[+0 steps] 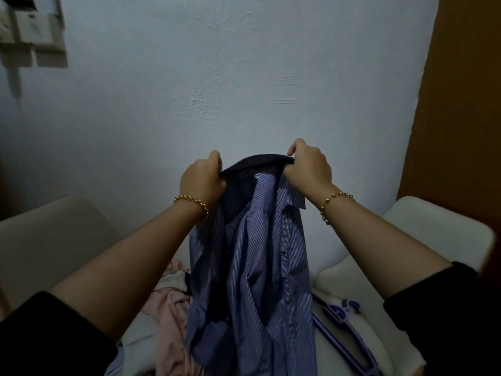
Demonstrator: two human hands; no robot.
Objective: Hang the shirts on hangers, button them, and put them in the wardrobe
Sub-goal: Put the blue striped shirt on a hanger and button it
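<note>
Blue striped shirt [260,267]: centre of frame, held up by its collar, unbuttoned, hanging down. Left hand [202,180]: grips collar's left end. Right hand [309,166]: grips collar's right end. Purple hanger [341,321]: lower right, on white sofa [433,234]. Pink garment [173,318]: lower left.

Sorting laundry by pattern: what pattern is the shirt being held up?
The shirt: blue, fine white stripes; head view.

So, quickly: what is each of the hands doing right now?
Left hand: closed, gripping the collar of the blue striped button-up shirt.
Right hand: closed, gripping the same collar's other end.
</note>
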